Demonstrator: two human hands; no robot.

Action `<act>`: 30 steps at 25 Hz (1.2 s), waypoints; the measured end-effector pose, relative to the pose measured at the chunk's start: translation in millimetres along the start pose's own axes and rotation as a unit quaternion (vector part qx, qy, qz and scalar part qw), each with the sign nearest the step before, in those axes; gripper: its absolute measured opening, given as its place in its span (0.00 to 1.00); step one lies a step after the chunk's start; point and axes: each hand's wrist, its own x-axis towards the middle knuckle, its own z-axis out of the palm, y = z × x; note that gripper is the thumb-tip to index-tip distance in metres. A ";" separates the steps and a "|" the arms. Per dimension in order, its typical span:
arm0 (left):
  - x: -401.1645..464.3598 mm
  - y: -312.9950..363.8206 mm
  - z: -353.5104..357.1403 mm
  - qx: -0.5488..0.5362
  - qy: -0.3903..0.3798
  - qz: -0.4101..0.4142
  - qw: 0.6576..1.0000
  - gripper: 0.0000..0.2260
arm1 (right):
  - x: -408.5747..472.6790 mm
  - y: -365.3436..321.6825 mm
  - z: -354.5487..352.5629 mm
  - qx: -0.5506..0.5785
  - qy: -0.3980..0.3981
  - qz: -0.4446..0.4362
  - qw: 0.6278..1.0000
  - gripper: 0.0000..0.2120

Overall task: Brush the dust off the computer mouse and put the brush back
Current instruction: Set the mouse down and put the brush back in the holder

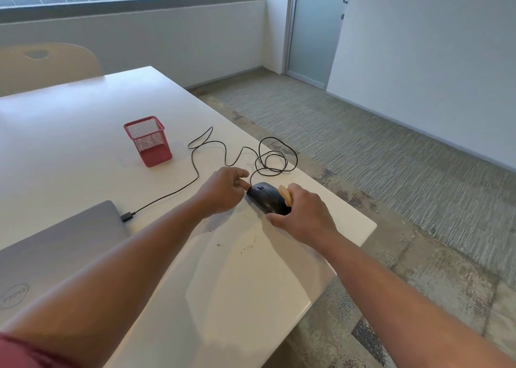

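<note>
A black wired computer mouse (265,197) lies on the white table (83,133) near its right edge. My left hand (223,190) touches the mouse's left front side with thumb and fingertips, steadying it. My right hand (304,214) is closed around a brush; only its pale bristle tip (285,195) shows, resting on the mouse's right side. The handle is hidden in my fist. The mouse's black cable (223,150) loops across the table behind it.
A red mesh holder (148,141) stands behind and to the left. A grey closed laptop (55,245) lies front left, with the cable's plug (127,216) at its corner. Dust specks (245,246) dot the table in front. The table's edge runs just right of the mouse.
</note>
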 end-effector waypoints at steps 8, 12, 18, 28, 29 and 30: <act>5.0 -11.6 0.9 -0.007 -0.009 0.018 1.000 0.22 | 0.6 -0.3 0.9 0.010 -0.006 0.002 1.000 0.24; 6.2 -20.3 -8.0 -0.018 -0.010 0.031 0.999 0.24 | 2.2 -6.0 -5.8 0.049 0.042 -0.003 0.998 0.24; -1.1 -38.1 -44.7 0.009 0.094 0.107 0.990 0.21 | 25.7 -61.0 -11.1 0.227 0.135 -0.074 0.962 0.18; 2.9 -116.9 -145.6 -0.039 0.336 0.018 0.941 0.52 | 104.7 -170.2 14.0 0.368 0.042 -0.181 0.911 0.10; 7.9 -123.0 -154.0 -0.049 0.323 -0.002 0.945 0.57 | 117.5 -180.3 15.9 0.382 0.033 -0.195 0.903 0.09; 12.7 -127.4 -160.8 -0.062 0.306 -0.020 0.950 0.60 | 130.0 -189.5 17.9 0.394 0.025 -0.209 0.895 0.08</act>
